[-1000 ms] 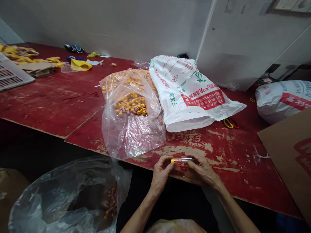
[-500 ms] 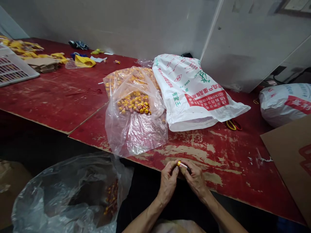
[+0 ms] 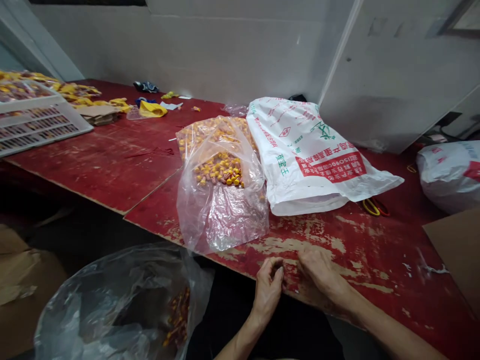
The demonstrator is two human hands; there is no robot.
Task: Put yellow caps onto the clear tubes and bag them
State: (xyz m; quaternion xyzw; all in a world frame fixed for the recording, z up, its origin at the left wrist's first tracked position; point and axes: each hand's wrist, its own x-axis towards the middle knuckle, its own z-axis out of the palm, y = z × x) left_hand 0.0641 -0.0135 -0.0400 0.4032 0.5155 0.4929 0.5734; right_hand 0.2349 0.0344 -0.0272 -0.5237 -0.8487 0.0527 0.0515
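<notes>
My left hand (image 3: 269, 285) hovers at the front edge of the red table (image 3: 150, 182), thumb and fingers curled together; what they hold, if anything, is hidden. Over the worn tabletop, a short gap to the right, is my right hand (image 3: 318, 267), slightly blurred, its fingers folded in and their contents out of sight. Beyond both hands lies an open clear plastic bag (image 3: 236, 220), with many small yellow-ended pieces (image 3: 221, 170) inside. A white printed woven sack (image 3: 311, 160) rests against its right side.
Below the table at left stands a large clear bag (image 3: 86, 300) with similar pieces (image 3: 178, 317) in it. Scissors (image 3: 371, 206) lie by the sack. A white crate (image 3: 45, 122) is at far left, a cardboard box (image 3: 457, 255) at right.
The hands were together on a small yellow-and-dark cylinder; now they are apart, the right hand further right, and the cylinder no longer shows. The view has swung a little left.
</notes>
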